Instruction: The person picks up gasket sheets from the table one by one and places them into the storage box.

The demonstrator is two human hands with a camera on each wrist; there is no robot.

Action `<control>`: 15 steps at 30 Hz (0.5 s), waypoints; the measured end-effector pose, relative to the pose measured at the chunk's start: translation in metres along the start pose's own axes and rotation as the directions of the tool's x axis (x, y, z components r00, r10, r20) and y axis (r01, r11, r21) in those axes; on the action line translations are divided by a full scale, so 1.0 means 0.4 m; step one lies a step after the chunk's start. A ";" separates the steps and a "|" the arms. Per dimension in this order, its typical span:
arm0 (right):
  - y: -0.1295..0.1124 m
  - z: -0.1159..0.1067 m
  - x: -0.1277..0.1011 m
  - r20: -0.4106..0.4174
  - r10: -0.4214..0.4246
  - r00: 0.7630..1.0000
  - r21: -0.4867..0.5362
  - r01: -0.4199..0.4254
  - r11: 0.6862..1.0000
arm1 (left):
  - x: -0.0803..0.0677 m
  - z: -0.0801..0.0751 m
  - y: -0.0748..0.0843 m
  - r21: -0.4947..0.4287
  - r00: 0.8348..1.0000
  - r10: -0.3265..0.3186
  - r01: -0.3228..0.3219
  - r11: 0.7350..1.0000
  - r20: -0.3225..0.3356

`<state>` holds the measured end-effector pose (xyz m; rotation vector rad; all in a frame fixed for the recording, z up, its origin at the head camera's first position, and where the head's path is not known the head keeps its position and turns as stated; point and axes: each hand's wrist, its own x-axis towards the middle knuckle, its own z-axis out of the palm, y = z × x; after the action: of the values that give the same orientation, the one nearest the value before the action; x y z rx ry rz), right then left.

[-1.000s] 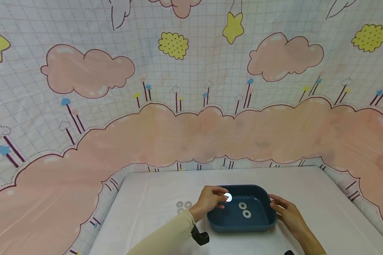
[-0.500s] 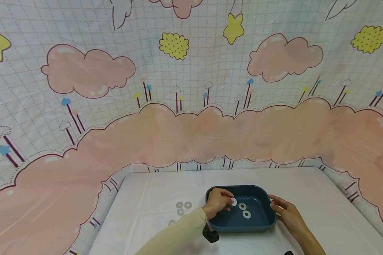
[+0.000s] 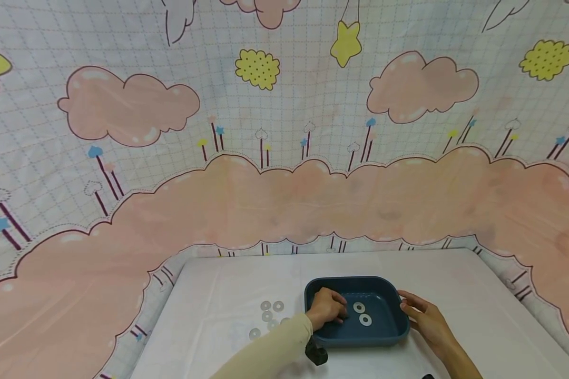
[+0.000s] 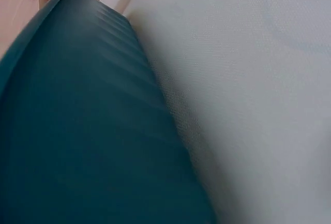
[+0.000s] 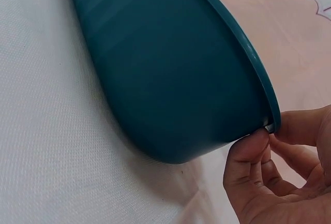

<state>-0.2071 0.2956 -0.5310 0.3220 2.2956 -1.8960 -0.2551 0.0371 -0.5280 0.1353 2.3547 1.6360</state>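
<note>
A dark blue tray stands on the white-covered table. My left hand is low inside the tray's left half, its fingers curled down at the floor. The washer it carried is hidden beneath them. Two other washers lie free in the tray beside it. My right hand holds the tray's right rim. In the right wrist view that right hand pinches the tray at its rim. The left wrist view shows only the tray's blurred outer wall and cloth.
Several loose washers lie on the table just left of the tray, beside my left forearm. A cartoon cloud backdrop rises behind the table and curves round its sides. A black wrist camera hangs under my left sleeve.
My left hand came down from above the tray's left rim into the tray with the washer, which has gone out of sight under its fingers. The right hand stayed on the rim.
</note>
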 end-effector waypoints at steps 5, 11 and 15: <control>-0.002 0.000 0.001 -0.001 -0.007 1.000 -0.001 0.007 1.000 | -0.002 -0.001 0.005 0.037 1.000 0.019 -0.018 0.999 -0.007; -0.003 0.001 -0.004 -0.004 -0.001 1.000 -0.005 0.001 1.000 | -0.009 -0.010 0.012 0.078 0.999 0.023 -0.026 0.997 0.036; -0.001 0.003 -0.003 -0.008 0.002 1.000 -0.002 -0.002 1.000 | -0.015 -0.018 0.013 0.114 0.997 0.057 -0.062 0.992 0.042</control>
<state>-0.2059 0.2942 -0.5305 0.3311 2.3015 -1.8943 -0.2518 0.0311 -0.5199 0.2600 2.4382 1.5085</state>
